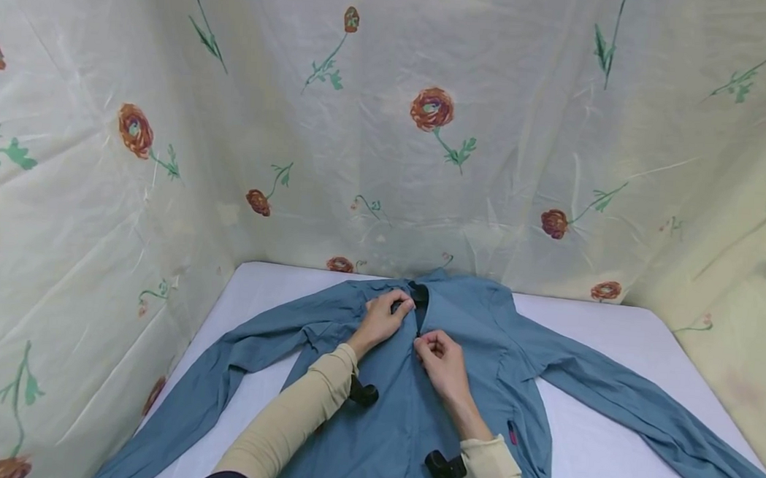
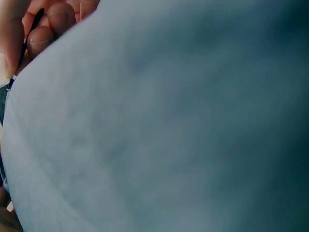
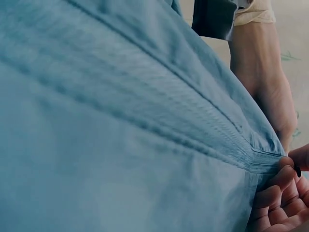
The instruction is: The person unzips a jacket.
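Note:
A blue zip-up jacket [image 1: 371,436] lies front up with its sleeves spread out. Its zipper is closed along the lower front and parts near the neck, where the dark inside [image 1: 421,300] shows. My right hand [image 1: 443,363] pinches the black zipper pull [image 3: 298,171] between thumb and finger, at the point where the two sides part. Higher up, my left hand [image 1: 383,319] grips the jacket's front edge on the left side by the collar. Blue fabric fills most of the left wrist view, with only fingertips at its left border.
The jacket is spread over a white-covered table [image 1: 598,431]. Pale curtains [image 1: 499,173] with printed flowers stand behind it and on both sides. A small red tag [image 1: 512,433] shows on the jacket's right side. Black wrist cameras [image 1: 444,467] hang under both forearms.

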A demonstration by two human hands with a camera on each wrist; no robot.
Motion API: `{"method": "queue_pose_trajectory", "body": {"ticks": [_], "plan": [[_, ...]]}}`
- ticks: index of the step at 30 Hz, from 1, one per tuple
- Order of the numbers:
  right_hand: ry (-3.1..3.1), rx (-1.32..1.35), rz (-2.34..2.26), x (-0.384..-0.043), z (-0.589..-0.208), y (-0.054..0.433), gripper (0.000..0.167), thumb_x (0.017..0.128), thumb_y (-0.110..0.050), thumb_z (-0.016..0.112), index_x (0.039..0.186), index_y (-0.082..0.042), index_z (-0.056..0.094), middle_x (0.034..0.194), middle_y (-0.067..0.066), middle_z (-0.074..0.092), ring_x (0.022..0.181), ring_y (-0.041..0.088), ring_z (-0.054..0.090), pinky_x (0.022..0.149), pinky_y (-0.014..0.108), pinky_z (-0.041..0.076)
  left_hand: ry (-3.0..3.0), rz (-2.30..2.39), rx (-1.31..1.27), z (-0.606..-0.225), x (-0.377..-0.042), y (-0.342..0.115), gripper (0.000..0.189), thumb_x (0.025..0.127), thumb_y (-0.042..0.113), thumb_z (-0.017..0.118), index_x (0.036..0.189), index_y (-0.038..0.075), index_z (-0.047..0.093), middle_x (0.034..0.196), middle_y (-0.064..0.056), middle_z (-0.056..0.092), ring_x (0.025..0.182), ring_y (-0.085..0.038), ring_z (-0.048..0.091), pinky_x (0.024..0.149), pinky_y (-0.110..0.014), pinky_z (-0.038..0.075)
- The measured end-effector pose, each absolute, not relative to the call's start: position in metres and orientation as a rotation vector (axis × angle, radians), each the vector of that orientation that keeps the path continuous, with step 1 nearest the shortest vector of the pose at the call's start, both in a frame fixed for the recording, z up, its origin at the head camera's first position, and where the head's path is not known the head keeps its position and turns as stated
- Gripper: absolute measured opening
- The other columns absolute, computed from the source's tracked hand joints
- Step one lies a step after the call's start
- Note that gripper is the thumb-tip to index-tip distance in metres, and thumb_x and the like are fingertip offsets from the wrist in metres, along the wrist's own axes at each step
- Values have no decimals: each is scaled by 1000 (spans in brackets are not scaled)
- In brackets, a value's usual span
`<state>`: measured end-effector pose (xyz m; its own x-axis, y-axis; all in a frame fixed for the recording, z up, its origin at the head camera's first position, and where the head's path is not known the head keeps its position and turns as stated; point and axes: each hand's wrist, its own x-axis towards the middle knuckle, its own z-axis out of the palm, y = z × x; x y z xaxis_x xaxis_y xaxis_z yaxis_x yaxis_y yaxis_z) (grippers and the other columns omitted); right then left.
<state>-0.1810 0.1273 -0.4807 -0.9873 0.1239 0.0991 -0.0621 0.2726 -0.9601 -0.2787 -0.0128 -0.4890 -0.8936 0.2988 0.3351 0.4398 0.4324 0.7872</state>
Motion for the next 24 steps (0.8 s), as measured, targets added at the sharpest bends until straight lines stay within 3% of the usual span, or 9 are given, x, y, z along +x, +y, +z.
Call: {"method": "queue_pose_trajectory", "body": {"ticks": [9, 24], "plan": [[-2397, -57, 1820, -176, -479, 126, 16, 94, -17, 59, 86, -3, 60, 72, 13, 59, 54, 10, 48, 54, 24, 41, -2549, -1468, -606, -487, -280, -14, 21, 99, 30, 50, 97, 16, 65, 101, -5, 67, 97, -24, 60, 96, -49, 25], [-2394, -50, 1827, -170, -481, 126, 14, 93, -15, 60, 84, -3, 60, 68, 8, 58, 53, 10, 48, 53, 24, 41, -2560, -1470, -570, -484, -280, -17, 21, 99, 29, 50, 98, 14, 65, 103, -7, 67, 100, -26, 60, 98, -50, 25]]}}
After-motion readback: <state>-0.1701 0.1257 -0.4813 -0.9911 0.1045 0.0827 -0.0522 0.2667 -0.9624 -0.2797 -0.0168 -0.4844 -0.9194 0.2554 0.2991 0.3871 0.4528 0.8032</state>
